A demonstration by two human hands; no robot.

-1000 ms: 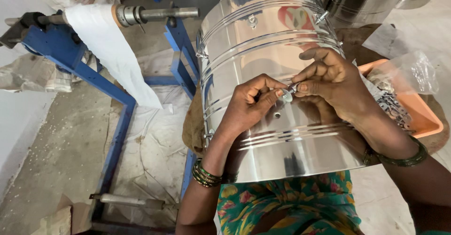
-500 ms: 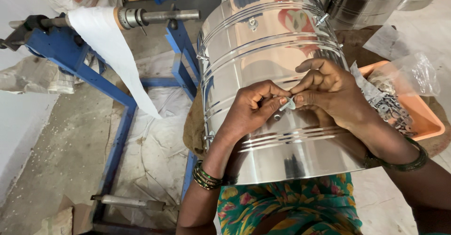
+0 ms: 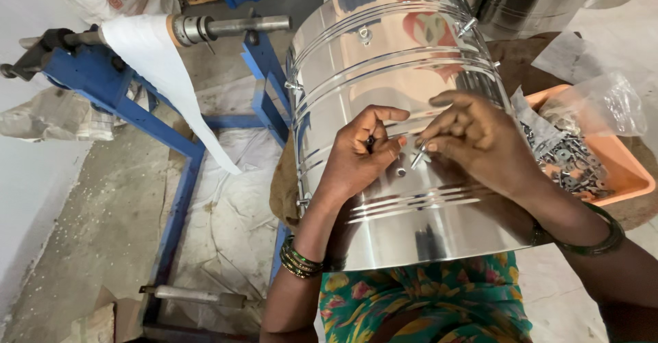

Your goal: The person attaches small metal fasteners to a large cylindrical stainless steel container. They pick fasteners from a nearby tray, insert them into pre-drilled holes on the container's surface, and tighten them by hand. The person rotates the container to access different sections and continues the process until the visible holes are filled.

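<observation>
Tray: an orange plastic tray at the drum's right side holds a heap of small metal washers and screws, with a crumpled clear bag over its far end.
Drum: a large polished steel drum lies on its side across the person's lap, ribbed with raised bands.
Left hand: the left hand rests on the drum's wall, fingers pinched on a small dark piece.
Right hand: the right hand arches over the wall, fingertips closed on a short silver bolt.
Stand: a blue metal stand carries a roll of white paper.
</observation>
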